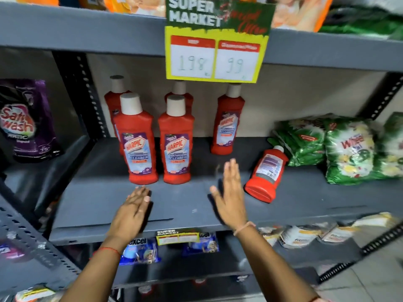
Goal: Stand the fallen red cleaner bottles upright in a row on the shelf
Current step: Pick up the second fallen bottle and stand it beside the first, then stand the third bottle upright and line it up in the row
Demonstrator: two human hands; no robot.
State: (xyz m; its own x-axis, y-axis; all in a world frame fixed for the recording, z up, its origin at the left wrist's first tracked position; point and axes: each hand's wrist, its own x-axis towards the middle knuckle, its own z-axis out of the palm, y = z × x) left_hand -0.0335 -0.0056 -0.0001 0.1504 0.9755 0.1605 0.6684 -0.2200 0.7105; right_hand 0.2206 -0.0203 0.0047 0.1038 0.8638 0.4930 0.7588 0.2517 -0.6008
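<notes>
Both sets of fingers are spread flat and empty, the left hand low over the grey shelf before two upright red bottles, the right hand raised just beside the fallen red bottle, which lies near the green packets.

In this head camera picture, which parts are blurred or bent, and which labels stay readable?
Head view: the right hand is smeared by motion, the left hand less so; the standing red bottles have readable front labels; the fallen bottle is softer; the green packets at the right edge blur; the shelf edges bend from the wide lens.
</notes>
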